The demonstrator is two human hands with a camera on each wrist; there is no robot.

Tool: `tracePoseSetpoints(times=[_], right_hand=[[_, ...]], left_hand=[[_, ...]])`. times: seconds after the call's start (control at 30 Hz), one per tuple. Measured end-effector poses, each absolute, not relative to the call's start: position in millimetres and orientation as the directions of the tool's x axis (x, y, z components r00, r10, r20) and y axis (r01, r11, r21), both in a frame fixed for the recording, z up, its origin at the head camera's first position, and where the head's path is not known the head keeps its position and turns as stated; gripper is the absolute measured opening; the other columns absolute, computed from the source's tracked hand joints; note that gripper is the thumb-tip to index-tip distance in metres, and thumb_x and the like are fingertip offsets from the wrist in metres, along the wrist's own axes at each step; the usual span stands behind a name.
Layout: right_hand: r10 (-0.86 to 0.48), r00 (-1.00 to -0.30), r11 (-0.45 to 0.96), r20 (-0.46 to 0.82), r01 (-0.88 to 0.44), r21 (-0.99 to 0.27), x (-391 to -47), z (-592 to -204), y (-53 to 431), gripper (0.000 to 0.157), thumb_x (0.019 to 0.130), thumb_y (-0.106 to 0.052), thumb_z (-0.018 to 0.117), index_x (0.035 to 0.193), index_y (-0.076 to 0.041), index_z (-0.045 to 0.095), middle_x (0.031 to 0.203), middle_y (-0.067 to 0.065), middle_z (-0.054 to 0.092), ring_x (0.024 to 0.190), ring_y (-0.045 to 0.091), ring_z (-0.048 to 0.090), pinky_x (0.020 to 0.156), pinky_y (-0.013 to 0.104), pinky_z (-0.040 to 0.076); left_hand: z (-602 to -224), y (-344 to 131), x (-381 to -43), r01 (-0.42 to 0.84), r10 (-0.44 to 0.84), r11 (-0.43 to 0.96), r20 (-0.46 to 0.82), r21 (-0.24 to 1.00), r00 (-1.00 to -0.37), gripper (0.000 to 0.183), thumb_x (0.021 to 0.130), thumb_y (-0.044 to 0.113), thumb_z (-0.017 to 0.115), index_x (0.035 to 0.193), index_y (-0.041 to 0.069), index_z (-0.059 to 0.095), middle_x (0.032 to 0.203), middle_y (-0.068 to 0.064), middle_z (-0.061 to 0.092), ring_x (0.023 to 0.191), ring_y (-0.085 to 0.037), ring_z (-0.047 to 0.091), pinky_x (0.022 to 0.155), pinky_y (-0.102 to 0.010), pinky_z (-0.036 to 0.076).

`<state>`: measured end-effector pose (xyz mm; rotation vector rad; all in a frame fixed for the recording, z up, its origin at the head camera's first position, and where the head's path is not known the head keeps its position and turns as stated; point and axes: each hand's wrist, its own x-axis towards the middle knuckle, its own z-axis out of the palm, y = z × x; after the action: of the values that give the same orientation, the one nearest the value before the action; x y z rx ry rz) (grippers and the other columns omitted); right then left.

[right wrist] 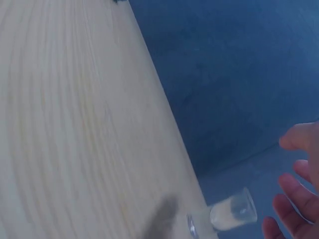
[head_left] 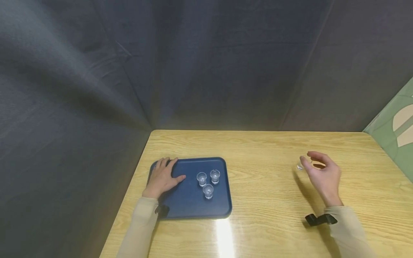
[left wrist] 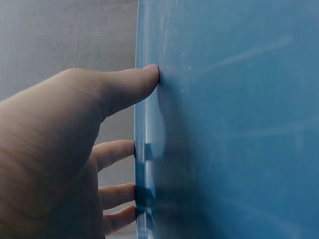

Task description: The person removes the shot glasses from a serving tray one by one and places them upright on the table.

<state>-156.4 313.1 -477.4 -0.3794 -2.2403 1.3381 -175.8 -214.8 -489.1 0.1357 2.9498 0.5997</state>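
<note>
My left hand lies spread at the left side of a dark blue tray. In the left wrist view its thumb reaches over the tray's rim, while the other fingertips meet the rim lower down. Three small clear shot glasses stand upright in the right half of the tray. Far to the right, my right hand is beside another shot glass, partly hidden behind the thumb. From the right wrist, this upright glass shows a gap between it and the loosely bent fingers.
The wooden table has its far edge against a dark grey cloth, which also hangs along the left side. A green patterned surface borders the table at right. Each wrist wears a black strap mount.
</note>
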Motion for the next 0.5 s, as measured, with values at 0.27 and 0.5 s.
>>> tracePoseSetpoints(times=[0.27,0.5], right_hand=[[0.366,-0.898,0.446,0.243,-0.06,-0.893,-151.9,-469.7,290.6,0.031,0.095,-0.024,0.082,0.121,-0.007,0.077,0.107,-0.024,0.072,0.094,-0.008,0.066,0.079,0.005,0.052],[0.206,-0.961,0.37,0.184,-0.097,-0.924,-144.0,-458.6,266.0,0.034,0.1,-0.024,0.076,0.126,-0.002,0.072,0.108,-0.031,0.071,0.101,-0.008,0.067,0.082,0.007,0.052]], left_hand=[[-490.5,-215.7,-176.6,0.065,0.114,0.918,-0.104,0.392,-0.988,0.086,0.097,0.053,0.072,0.166,0.014,0.038,0.172,-0.027,0.029,0.16,-0.052,0.021,0.126,-0.072,0.027],[-492.5,-215.9,-177.0,0.074,0.118,0.921,-0.094,0.382,-0.989,0.087,0.097,0.054,0.072,0.166,0.014,0.039,0.171,-0.027,0.029,0.16,-0.052,0.022,0.126,-0.071,0.028]])
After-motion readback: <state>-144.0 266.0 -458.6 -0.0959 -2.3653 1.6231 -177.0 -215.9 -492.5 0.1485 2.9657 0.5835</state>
